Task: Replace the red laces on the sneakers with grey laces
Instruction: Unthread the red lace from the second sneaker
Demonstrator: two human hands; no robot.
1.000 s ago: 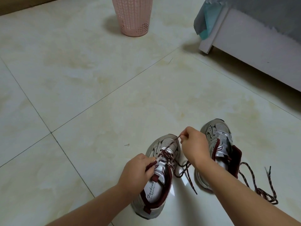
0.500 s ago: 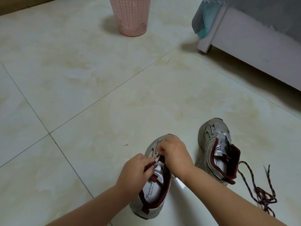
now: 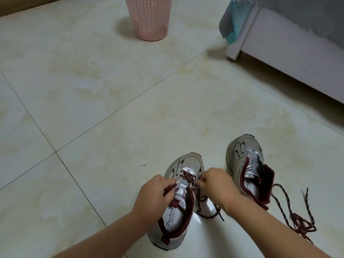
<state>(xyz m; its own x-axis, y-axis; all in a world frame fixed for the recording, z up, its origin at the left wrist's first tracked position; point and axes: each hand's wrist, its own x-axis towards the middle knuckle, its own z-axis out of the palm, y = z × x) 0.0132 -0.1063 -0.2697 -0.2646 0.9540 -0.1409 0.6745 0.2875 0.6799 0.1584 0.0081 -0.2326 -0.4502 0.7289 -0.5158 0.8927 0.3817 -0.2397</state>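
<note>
Gripping: my left hand [image 3: 155,192] is holding the grey mesh sneaker [image 3: 178,200] by its maroon collar.
Pinching: my right hand [image 3: 216,183] is pulling its dark red speckled lace [image 3: 191,180].

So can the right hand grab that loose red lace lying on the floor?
Probably yes. The loose lace lies bare on the floor beside the right forearm, nothing on it. But the right hand is pinching the other sneaker's lace, so let go first.
</note>
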